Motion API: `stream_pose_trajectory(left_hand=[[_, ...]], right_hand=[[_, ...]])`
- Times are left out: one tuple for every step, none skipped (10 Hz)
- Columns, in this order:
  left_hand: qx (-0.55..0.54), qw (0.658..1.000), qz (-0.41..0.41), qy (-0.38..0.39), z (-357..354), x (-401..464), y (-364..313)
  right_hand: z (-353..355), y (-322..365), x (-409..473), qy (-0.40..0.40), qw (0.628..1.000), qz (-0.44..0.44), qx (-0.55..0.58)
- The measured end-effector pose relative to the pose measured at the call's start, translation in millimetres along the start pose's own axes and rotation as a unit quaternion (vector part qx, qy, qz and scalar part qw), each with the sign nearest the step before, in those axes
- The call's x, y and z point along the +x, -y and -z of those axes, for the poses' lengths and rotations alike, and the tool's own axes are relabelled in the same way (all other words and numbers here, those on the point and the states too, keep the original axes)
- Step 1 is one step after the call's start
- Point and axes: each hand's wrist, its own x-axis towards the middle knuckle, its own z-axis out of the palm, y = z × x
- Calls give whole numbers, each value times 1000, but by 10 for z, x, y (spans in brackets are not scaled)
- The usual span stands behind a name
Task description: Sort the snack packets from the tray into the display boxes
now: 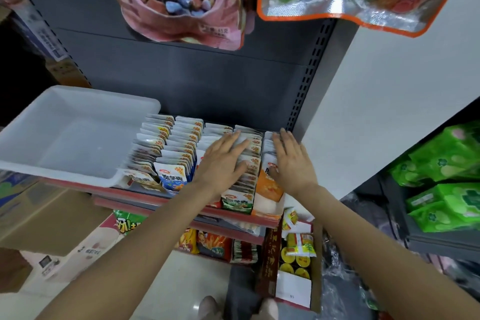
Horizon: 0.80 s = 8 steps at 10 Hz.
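Observation:
A white plastic tray (75,104) sits on the shelf at the left, and I see nothing inside it. To its right stand several rows of snack packets in display boxes: a blue-fronted row (171,176), a green-fronted row (237,200) and an orange-fronted row (268,189). My left hand (223,161) lies flat with straight fingers on top of the green-fronted row. My right hand (292,161) lies flat on top of the orange-fronted row at the far right. Neither hand holds a packet.
The red-edged shelf (145,196) carries tray and boxes. A grey perforated upright (304,101) and white wall bound the right. Large snack bags (181,0) hang overhead. Below are cardboard boxes (46,218), chip bags (213,244) and a carton of yellow cups (298,254). Green packs (441,179) fill the right rack.

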Motion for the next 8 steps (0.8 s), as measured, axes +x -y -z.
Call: stream_pose_trajectory(left_hand=[[25,1000,5,7,16,1,59],[53,999,-4,9,38,49,42],[68,998,0,13,98,80,8],[84,996,3,22,145,105,-28],[89,996,4,25,188,114,-57],[89,996,9,0,262,107,-74],[78,996,16,-44,345,68,-98],[8,995,50,-82,426,-42,-53]], right_hand=[[3,65,-30,-3,1000,-9,-20],[13,139,-54,-11,999,-17,-26],[29,186,-64,-13,999,-31,-21],[46,206,-65,-5,999,-42,-15],[90,217,-86,2,999,-48,7],[141,237,-137,-17,999,-42,31],[211,287,-232,-46,996,-46,66],[313,324,-352,-75,986,-72,129]])
